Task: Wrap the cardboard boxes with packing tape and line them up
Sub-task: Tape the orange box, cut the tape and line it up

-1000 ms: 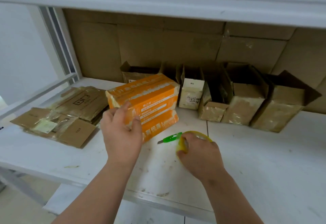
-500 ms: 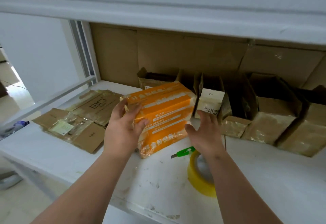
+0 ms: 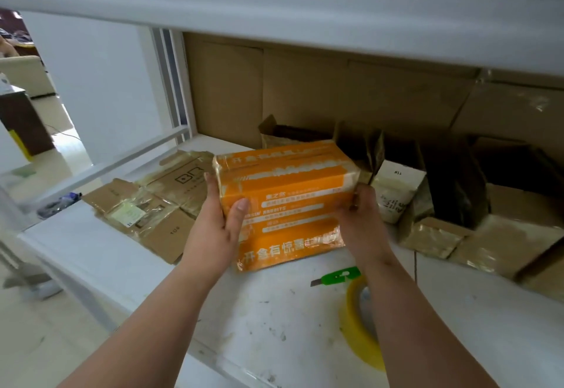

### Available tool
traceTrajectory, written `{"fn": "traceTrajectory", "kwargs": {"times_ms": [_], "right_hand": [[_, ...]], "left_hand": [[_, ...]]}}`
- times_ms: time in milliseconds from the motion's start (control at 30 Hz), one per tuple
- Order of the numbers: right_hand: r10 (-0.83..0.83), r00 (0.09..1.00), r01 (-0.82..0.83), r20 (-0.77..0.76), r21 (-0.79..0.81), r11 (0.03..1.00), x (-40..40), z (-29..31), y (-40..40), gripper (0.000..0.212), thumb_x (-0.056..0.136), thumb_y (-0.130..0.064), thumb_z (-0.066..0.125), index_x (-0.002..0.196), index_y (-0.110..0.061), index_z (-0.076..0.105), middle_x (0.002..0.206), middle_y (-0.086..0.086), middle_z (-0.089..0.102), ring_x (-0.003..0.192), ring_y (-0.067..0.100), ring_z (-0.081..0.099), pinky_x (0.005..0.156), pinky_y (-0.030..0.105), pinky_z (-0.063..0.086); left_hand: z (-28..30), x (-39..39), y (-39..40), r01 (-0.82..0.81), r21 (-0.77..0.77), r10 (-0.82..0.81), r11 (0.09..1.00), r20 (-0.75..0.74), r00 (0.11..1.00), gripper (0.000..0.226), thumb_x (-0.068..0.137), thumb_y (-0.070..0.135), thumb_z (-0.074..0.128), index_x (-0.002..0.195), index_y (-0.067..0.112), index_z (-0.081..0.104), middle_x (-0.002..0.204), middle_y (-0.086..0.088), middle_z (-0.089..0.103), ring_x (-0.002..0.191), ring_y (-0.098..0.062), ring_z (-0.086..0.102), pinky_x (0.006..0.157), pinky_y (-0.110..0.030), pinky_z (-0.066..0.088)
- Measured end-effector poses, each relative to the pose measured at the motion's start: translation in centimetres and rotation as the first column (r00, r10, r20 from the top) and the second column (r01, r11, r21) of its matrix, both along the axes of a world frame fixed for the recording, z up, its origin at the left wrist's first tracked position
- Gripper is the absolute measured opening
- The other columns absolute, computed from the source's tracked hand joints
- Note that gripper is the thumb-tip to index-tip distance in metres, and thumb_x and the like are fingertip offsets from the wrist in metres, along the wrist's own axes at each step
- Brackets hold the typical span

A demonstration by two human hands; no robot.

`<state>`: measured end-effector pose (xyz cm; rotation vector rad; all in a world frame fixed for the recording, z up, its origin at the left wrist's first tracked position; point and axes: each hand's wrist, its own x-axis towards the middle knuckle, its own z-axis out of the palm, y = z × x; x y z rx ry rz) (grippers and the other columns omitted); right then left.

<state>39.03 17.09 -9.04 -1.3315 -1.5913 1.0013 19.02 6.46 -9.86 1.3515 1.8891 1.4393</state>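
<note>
Both hands clamp the orange box (image 3: 287, 201) at frame centre, left hand (image 3: 219, 229) and right hand (image 3: 363, 223) curled round its ends; best keep it level, then set it beside the taped boxes (image 3: 476, 235) right.

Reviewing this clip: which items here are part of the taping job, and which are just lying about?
In use: orange box, gripped by left hand and right hand; yellow tape roll; green utility knife; taped brown boxes.

Lying about: flattened cardboard; white carton.

A packing or storage room: a white shelf (image 3: 274, 320) holds taped cardboard boxes (image 3: 503, 244), flattened cartons (image 3: 158, 201) and a tape roll (image 3: 357, 329).
</note>
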Motion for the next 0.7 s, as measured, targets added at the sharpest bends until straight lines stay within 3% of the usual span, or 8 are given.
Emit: {"fn": "traceTrajectory", "kwargs": {"times_ms": [67,167,233,333,433,500,600,700], "right_hand": [[0.040,0.996,-0.038,-0.074,0.032,0.999,0.0,0.2,-0.4,0.033,0.099,-0.029,0.054,0.126,-0.041,0.039,0.130,-0.007,0.056,0.118,0.017,0.056,0.096,0.042,0.049],[0.119,0.973,-0.108,-0.197,0.065,0.992,0.2,1.0,-1.5,0.030,0.100,-0.028,0.055,0.120,-0.043,0.039,0.122,-0.015,0.059,0.110,0.006,0.059,0.083,0.024,0.050],[0.167,0.960,-0.156,-0.225,0.065,0.986,0.5,1.5,-2.1,0.032,0.098,-0.029,0.059,0.121,-0.042,0.041,0.124,-0.014,0.060,0.110,0.006,0.060,0.087,0.031,0.053],[0.210,0.956,-0.193,-0.203,0.101,0.976,1.3,2.5,-2.9,0.034,0.095,-0.024,0.064,0.121,-0.038,0.047,0.118,-0.017,0.064,0.107,0.002,0.063,0.087,0.034,0.055],[0.249,0.948,-0.223,-0.198,0.147,0.964,2.6,3.6,-3.9,0.038,0.092,-0.026,0.068,0.124,-0.037,0.051,0.115,-0.020,0.065,0.100,-0.005,0.064,0.074,0.018,0.054],[0.275,0.935,-0.243,-0.224,0.161,0.957,3.5,4.2,-4.6,0.044,0.090,-0.030,0.071,0.129,-0.040,0.052,0.121,-0.018,0.063,0.102,-0.002,0.065,0.074,0.018,0.054],[0.289,0.911,-0.252,-0.295,0.160,0.955,5.0,4.6,-5.6,0.046,0.090,-0.032,0.070,0.130,-0.041,0.052,0.121,-0.015,0.065,0.104,0.006,0.067,0.080,0.030,0.058],[0.271,0.889,-0.237,-0.370,0.137,0.962,6.8,4.6,-6.5,0.039,0.090,-0.041,0.068,0.125,-0.044,0.052,0.113,-0.015,0.070,0.098,0.012,0.071,0.080,0.040,0.060]], "left_hand": [[0.9,0.1,-0.3,-0.037,0.044,0.038,0.998,-0.013,0.999,0.077,0.092,0.059,0.041,0.158,0.029,0.013,0.120,0.017,0.065,0.108,-0.002,0.060,0.091,-0.027,0.046],[2.2,0.6,-1.0,-0.143,0.098,0.132,0.985,0.115,0.985,0.057,0.094,0.057,0.045,0.140,0.023,0.049,0.113,0.012,0.069,0.099,-0.004,0.065,0.092,-0.037,0.052],[3.2,1.1,-1.6,-0.219,0.118,0.172,0.969,0.316,0.933,0.032,0.097,0.049,0.049,0.115,0.026,0.064,0.102,0.008,0.074,0.088,-0.008,0.071,0.086,-0.040,0.054],[4.6,1.7,-2.8,-0.342,0.118,0.244,0.932,0.494,0.835,0.024,0.099,0.045,0.051,0.094,0.028,0.067,0.081,0.015,0.075,0.071,-0.002,0.071,0.074,-0.035,0.052],[5.8,2.3,-4.1,-0.420,0.141,0.292,0.897,0.525,0.799,0.027,0.098,0.048,0.051,0.089,0.028,0.067,0.071,0.019,0.073,0.064,0.002,0.069,0.071,-0.031,0.050],[6.6,2.9,-5.0,-0.440,0.167,0.305,0.882,0.510,0.804,0.028,0.097,0.050,0.052,0.086,0.028,0.066,0.067,0.020,0.071,0.061,0.004,0.068,0.067,-0.027,0.048],[7.4,4.1,-6.3,-0.414,0.189,0.280,0.891,0.490,0.826,0.031,0.095,0.054,0.052,0.084,0.028,0.068,0.071,0.017,0.073,0.074,-0.005,0.070,0.075,-0.032,0.052],[7.6,5.2,-7.5,-0.281,0.201,0.157,0.938,0.478,0.864,0.027,0.096,0.050,0.051,0.095,0.031,0.070,0.091,0.011,0.076,0.093,-0.014,0.072,0.093,-0.045,0.052]]}}
